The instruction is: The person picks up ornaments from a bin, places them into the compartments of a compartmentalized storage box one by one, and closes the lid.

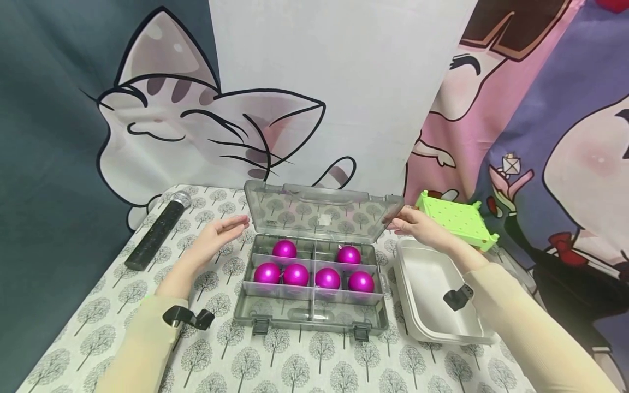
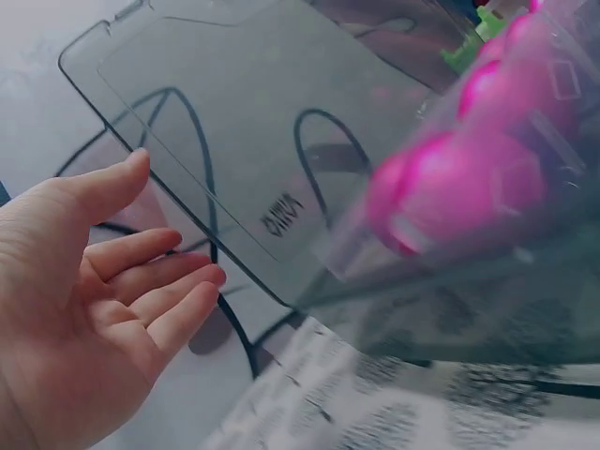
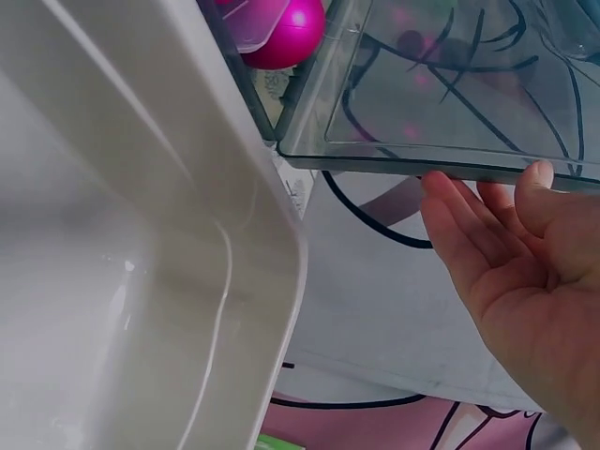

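A grey see-through divided storage box [image 1: 312,322] sits on the table with its hinged lid [image 1: 324,213] raised at the back. Several shiny magenta balls [image 1: 296,275] lie in its rear and middle compartments; the front row holds none. My left hand [image 1: 218,240] is beside the lid's left edge, its fingers extended and spread a little from the thumb in the left wrist view, holding nothing. At the lid's right edge, my right hand [image 1: 417,225] touches the rim with its fingertips and thumb tip [image 3: 536,178]. Its fingers look mostly straight, and some fingertips are partly behind the lid.
To the box's right stands a white rectangular basin [image 1: 432,295], under my right forearm. Behind it is a bright green dotted rack [image 1: 454,218]. A black microphone [image 1: 159,232] lies at the left. A tree-print cloth [image 1: 206,355] covers the table; cartoon curtains [image 1: 339,82] hang behind.
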`<action>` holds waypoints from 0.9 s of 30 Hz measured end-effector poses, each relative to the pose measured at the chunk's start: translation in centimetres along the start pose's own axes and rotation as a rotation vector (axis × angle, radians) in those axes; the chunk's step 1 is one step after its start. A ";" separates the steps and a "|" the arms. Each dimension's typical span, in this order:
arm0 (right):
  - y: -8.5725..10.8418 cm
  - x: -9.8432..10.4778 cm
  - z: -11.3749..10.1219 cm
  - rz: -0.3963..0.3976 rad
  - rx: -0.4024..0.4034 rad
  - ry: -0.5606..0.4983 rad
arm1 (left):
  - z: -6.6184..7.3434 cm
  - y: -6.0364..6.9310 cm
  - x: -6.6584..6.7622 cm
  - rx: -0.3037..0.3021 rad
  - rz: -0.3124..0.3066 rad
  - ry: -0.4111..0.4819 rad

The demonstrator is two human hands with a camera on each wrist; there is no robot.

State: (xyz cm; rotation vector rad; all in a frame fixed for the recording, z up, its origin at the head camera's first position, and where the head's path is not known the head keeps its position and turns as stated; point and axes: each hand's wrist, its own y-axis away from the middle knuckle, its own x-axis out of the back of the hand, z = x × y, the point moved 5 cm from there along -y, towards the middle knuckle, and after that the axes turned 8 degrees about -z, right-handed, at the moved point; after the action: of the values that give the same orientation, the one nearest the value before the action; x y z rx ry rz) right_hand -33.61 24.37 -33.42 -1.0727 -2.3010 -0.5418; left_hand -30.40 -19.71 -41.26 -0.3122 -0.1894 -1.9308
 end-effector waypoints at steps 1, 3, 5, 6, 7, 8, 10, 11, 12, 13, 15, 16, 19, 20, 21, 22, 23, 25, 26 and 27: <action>0.1 0.0 0.0 0.001 0.002 0.001 | 0.4 -0.2 0.1 -0.006 -0.001 -0.018; 0.4 -0.1 0.1 0.005 0.000 0.012 | 1.1 -0.5 0.3 -0.002 -0.005 -0.044; 0.5 -0.2 0.2 0.003 0.012 0.017 | 1.5 -0.8 0.4 0.004 0.000 -0.061; 0.6 -0.3 0.2 -0.001 0.019 0.019 | 1.7 -0.9 0.5 0.007 0.002 -0.059; 0.7 -0.4 0.2 -0.005 0.026 0.018 | 1.9 -1.0 0.5 0.008 0.005 -0.056; 0.8 -0.5 0.2 -0.009 0.035 0.017 | 2.0 -1.0 0.5 0.012 0.008 -0.058; 0.9 -0.7 0.3 -0.022 0.055 0.013 | 2.2 -1.0 0.5 0.018 0.017 -0.057; 1.0 -0.9 0.3 -0.025 0.060 0.013 | 2.2 -1.0 0.5 0.021 0.026 -0.064; 1.1 -0.9 0.3 -0.025 0.060 0.013 | 2.2 -0.9 0.5 0.024 0.033 -0.071; 1.2 -1.0 0.4 -0.027 0.059 0.013 | 2.2 -0.8 0.5 0.025 0.039 -0.077; 1.4 -1.2 0.4 -0.029 0.048 0.010 | 2.2 -0.6 0.5 0.019 0.055 -0.093; 1.5 -1.2 0.4 -0.029 0.036 0.004 | 2.2 -0.5 0.5 0.015 0.063 -0.105; 1.9 -1.4 0.5 -0.030 0.002 0.001 | 2.3 -0.1 0.3 -0.001 0.080 -0.137; 2.0 -1.4 0.5 -0.032 -0.010 0.001 | 2.4 0.0 0.2 -0.005 0.086 -0.144; 2.1 -1.5 0.4 -0.034 -0.021 -0.002 | 2.4 0.1 0.1 -0.005 0.088 -0.146; 2.3 -1.6 0.4 -0.039 -0.026 -0.002 | 2.5 0.3 0.0 -0.003 0.089 -0.146; 2.4 -1.8 0.3 -0.042 -0.032 0.001 | 2.5 0.4 0.0 0.000 0.090 -0.146; 2.6 -2.0 0.1 -0.052 -0.041 -0.005 | 2.4 0.6 -0.1 0.010 0.088 -0.134; 2.7 -2.2 0.1 -0.054 -0.049 -0.013 | 2.3 0.7 -0.2 0.011 0.088 -0.126; 2.8 -2.3 0.0 -0.057 -0.052 -0.013 | 2.3 0.7 -0.2 0.012 0.088 -0.122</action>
State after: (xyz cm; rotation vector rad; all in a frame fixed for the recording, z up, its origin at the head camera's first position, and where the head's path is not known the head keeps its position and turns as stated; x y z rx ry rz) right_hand -30.19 24.72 -34.48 -1.0396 -2.3465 -0.6218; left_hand -29.35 -19.17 -39.19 -0.4235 -0.2631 -1.8247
